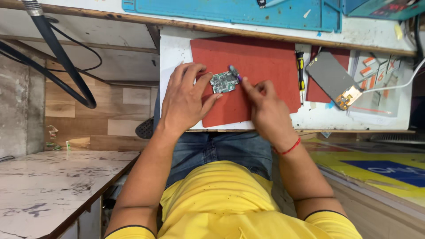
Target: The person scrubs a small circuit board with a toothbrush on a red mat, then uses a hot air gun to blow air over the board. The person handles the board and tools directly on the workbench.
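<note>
Head view. A red mat (261, 66) lies on a white surface (175, 53), with the person's lap and yellow shirt (230, 203) below it in the frame.

The left hand (186, 99) rests on the mat's left edge. Its fingers are spread, and the thumb and forefinger tips touch the left side and lower edge of a small green circuit board (222, 82), steadying it flat on the mat.

The right hand (265, 106) lies on the mat just right of the board, fingers curled together and pinching a thin tool (235, 73) with a purple shaft. The tool's grey tip stands just above the board's upper right corner; whether it touches the board cannot be told at this size. A red thread (287, 148) circles the right wrist.

Right of the mat, a screwdriver (300, 71) with a black and yellow handle lies on the surface. Beyond it, a phone (332, 77) lies tilted on a second red mat (343, 57), an orange part showing at its lower end. A blue mat (230, 11) spans the far edge.
</note>
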